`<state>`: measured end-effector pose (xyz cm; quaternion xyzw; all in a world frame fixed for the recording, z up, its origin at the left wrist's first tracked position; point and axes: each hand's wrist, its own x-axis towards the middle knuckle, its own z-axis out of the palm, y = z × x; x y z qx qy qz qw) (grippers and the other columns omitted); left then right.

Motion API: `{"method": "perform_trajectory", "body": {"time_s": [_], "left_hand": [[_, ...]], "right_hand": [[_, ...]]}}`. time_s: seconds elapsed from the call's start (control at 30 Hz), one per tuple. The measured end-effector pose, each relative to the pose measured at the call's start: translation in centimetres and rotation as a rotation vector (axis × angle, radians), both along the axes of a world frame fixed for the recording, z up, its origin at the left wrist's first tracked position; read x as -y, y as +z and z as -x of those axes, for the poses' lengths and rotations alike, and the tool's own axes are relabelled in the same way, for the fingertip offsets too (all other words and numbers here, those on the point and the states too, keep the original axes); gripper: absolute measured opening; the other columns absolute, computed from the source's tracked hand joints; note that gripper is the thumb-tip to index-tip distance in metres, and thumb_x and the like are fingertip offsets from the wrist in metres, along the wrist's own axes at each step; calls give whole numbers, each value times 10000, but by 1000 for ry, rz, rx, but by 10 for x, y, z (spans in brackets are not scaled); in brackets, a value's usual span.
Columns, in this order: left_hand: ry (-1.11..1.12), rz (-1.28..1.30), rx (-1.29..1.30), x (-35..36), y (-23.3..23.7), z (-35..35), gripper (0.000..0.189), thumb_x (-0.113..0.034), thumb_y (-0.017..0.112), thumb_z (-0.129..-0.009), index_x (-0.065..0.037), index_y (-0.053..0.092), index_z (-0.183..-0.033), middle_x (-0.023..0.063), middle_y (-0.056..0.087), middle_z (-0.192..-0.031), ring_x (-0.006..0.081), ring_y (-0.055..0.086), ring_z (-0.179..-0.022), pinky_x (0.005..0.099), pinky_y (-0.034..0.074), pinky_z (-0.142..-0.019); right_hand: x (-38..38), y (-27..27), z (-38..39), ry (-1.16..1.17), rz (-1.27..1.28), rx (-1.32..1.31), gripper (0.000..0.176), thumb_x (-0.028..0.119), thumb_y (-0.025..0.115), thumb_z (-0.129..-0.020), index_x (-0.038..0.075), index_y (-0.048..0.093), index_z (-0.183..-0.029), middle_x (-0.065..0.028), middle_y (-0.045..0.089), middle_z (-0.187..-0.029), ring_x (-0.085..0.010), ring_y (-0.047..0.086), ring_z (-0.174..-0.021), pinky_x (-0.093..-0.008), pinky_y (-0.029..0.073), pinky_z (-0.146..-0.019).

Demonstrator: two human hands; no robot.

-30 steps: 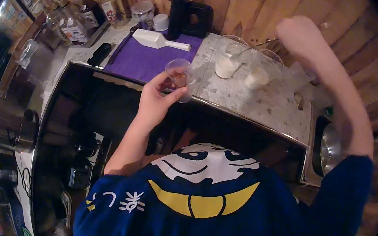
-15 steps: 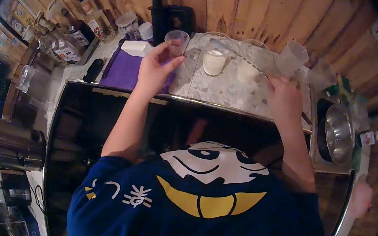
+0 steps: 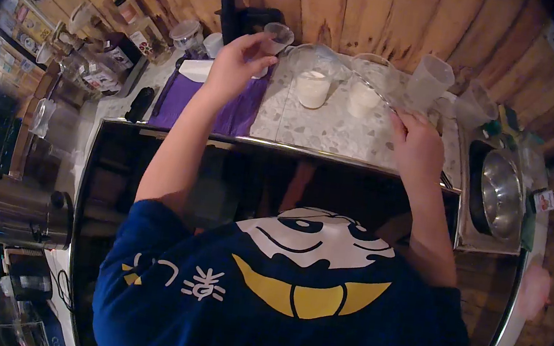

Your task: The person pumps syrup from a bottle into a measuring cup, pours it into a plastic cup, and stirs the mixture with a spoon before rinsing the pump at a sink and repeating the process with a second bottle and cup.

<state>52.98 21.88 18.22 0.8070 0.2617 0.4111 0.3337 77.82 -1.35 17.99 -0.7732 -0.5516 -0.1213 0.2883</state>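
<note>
My left hand [image 3: 238, 64] is at the back of the counter, its fingers against the left side of a small clear plastic cup [image 3: 280, 34]. The thumb is below the cup, and part of the cup is hidden by the fingers. My right hand [image 3: 419, 142] is closed round the end of a long-handled metal spoon [image 3: 372, 90]. The spoon slants left across the tops of two clear cups. White contents fill the lower part of the left cup [image 3: 312, 91] and of the right cup [image 3: 363, 103]. Its far end looks blurred above the left cup.
A purple cloth [image 3: 229, 108] lies at left with a white box [image 3: 195, 70] on it. Behind stands a black device [image 3: 247, 21]. Bottles [image 3: 145, 39] line the left side. Empty plastic cups [image 3: 431, 80] stand at right, near a sink with a metal bowl [image 3: 500, 190].
My left hand has moved the small clear cup back and slightly right, toward the wall. The spoon in my right hand has shifted slightly, its far end a little further right.
</note>
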Motion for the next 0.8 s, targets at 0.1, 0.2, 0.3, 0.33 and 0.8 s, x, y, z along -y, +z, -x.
{"method": "perform_trajectory", "body": {"time_s": [0.1,0.2,0.3,0.33,0.8], "left_hand": [[32,-181,-189,-6,11,-1,431,-110,735,-799,-31,589,-1196,68,644,-978,162,626,-906,284,484,-823],[14,-327,-288,-13,22,-4,445,-134,740,-780,-52,596,-1192,88,631,-957,204,631,-874,308,494,-792],[19,-436,-375,-19,29,-7,452,-143,735,-769,-69,597,-1193,108,628,-975,257,626,-876,333,501,-779],[13,-471,-389,-18,33,-8,447,-137,731,-766,-76,602,-1189,112,626,-982,272,622,-880,341,502,-782],[-63,-899,-473,-32,49,-27,407,-78,696,-716,-141,662,-1117,117,604,-909,319,611,-858,408,513,-753]], "right_hand": [[4,9,4,-13,2,-40,242,248,583,-894,61,694,-1001,-129,657,-946,-335,630,-832,-399,501,-723],[9,14,8,-5,-58,-36,225,237,585,-884,69,696,-985,-127,657,-935,-345,632,-795,-416,512,-691],[14,18,12,-20,-36,-61,230,238,585,-888,64,691,-994,-135,653,-936,-352,629,-798,-414,510,-693],[15,19,12,-20,-33,-67,229,234,585,-888,63,690,-997,-138,651,-935,-354,628,-800,-415,509,-694],[19,-1,20,-2,-117,-99,194,192,609,-875,75,694,-1004,-133,628,-851,-340,620,-733,-411,496,-640]]}}
